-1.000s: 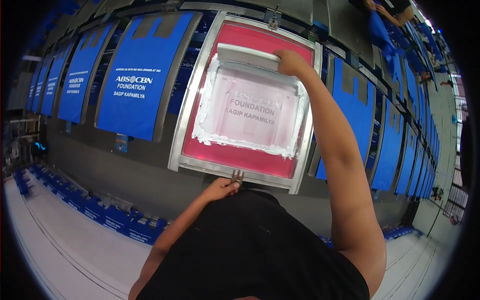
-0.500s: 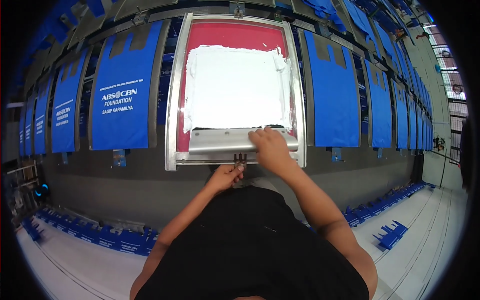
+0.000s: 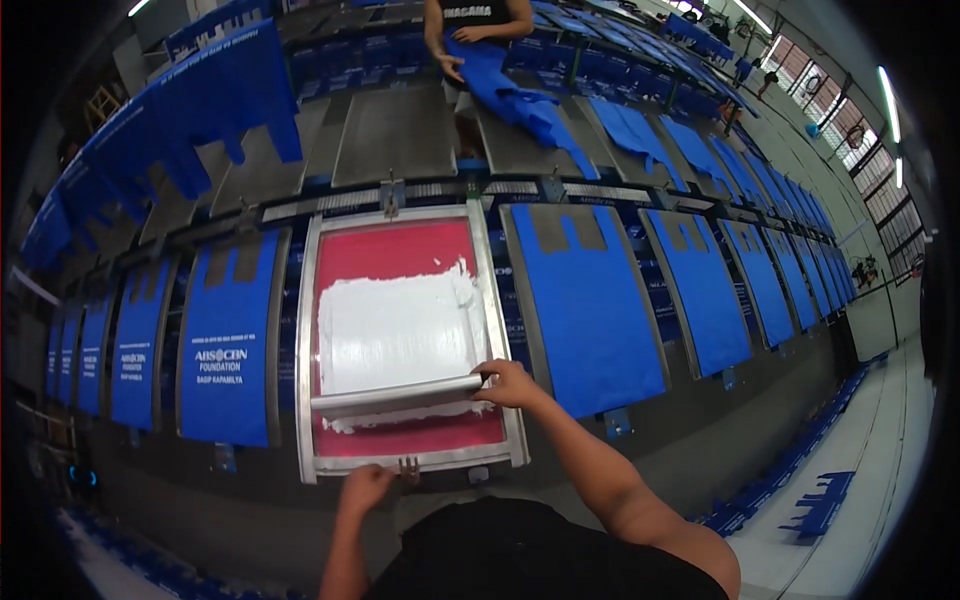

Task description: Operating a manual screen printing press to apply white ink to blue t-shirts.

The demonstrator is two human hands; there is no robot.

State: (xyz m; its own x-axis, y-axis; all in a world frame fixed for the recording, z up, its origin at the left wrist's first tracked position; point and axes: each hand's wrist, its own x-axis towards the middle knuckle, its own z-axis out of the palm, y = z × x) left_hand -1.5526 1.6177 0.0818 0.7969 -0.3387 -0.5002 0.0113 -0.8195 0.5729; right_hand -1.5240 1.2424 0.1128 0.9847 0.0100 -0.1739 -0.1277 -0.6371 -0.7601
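A silkscreen frame [image 3: 308,340] with metal rails and red mesh [image 3: 400,247] lies in front of me, bearing a broad patch of white ink [image 3: 390,325]. My right hand [image 3: 505,384] is closed round the right end of a long metal squeegee [image 3: 400,396], which spans the mesh across the lower part of the ink. At the frame's near rail my left hand [image 3: 368,487] has its fingers pressed together on the edge, just left of a small pronged metal bracket [image 3: 408,468]. Its fingertips are partly hidden.
Blue bags lie on boards in a row: a printed one [image 3: 228,330] to the left, a plain one [image 3: 585,310] to the right. More blue bags [image 3: 190,110] hang at the far left. Across the row, a person [image 3: 478,20] handles a blue bag [image 3: 510,95].
My view has tilted up and turned, bringing the other person in. The squeegee has moved away from the near rail, with my right hand on it. My left hand has shifted left of the bracket.
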